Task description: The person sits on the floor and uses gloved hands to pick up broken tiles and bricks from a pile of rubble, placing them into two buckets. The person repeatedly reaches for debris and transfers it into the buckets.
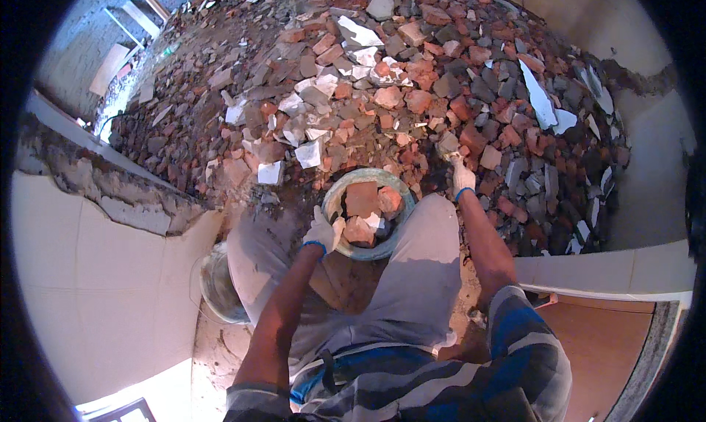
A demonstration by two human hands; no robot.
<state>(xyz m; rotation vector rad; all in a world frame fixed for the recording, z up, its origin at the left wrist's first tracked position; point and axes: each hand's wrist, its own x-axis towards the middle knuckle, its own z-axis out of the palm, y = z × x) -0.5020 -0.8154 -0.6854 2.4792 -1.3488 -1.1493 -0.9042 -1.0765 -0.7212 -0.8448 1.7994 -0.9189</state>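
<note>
A round pan with a pale, dusty rim (329,201) sits between my knees, holding several broken bricks (361,199) and a small white fragment. My left hand (319,229), in a light glove with a blue cuff, is at the pan's left rim, closed against a pale chunk of rubble (338,229). Stretched forward to the right, my right hand (462,176) wears a similar glove and reaches into the near edge of the rubble heap (412,131). Its fingers are bent down beside a brownish chunk (448,142); what they grip is hard to make out.
Brick rubble with white tile shards (537,95) spreads ahead and to both sides. A second dusty pan (220,282) leans behind my left leg. At left stands a tiled wall with a broken top edge (110,209); at right runs a low tiled ledge (588,271).
</note>
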